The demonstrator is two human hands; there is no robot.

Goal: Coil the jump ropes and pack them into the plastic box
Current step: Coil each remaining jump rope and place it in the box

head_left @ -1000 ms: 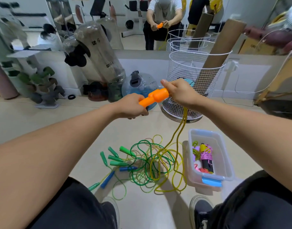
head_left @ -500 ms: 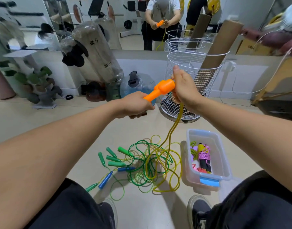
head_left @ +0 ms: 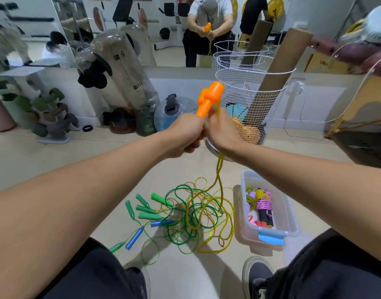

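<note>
jump ropes point(head_left: 191, 214) mostly lie in a green and yellow tangle on the floor, just left of the plastic box point(head_left: 291, 214), which already holds a few wound bundles; one yellow rope point(head_left: 218, 173) rises out of the pile to the hands; the left hand point(head_left: 185, 134) grips the lower part of the orange handles point(head_left: 209, 98), and the right hand point(head_left: 223, 130) is closed around the yellow cord beside them; compared with a second ago the handles have swung from lying nearly level to pointing steeply up, and the right hand has come off the handle tip and dropped in beside the left, so the two hands now touch; the cord hangs below the right wrist; judging by this, a wrap around the handles is under way, with most of this rope's length not yet taken up off the floor.
</note>
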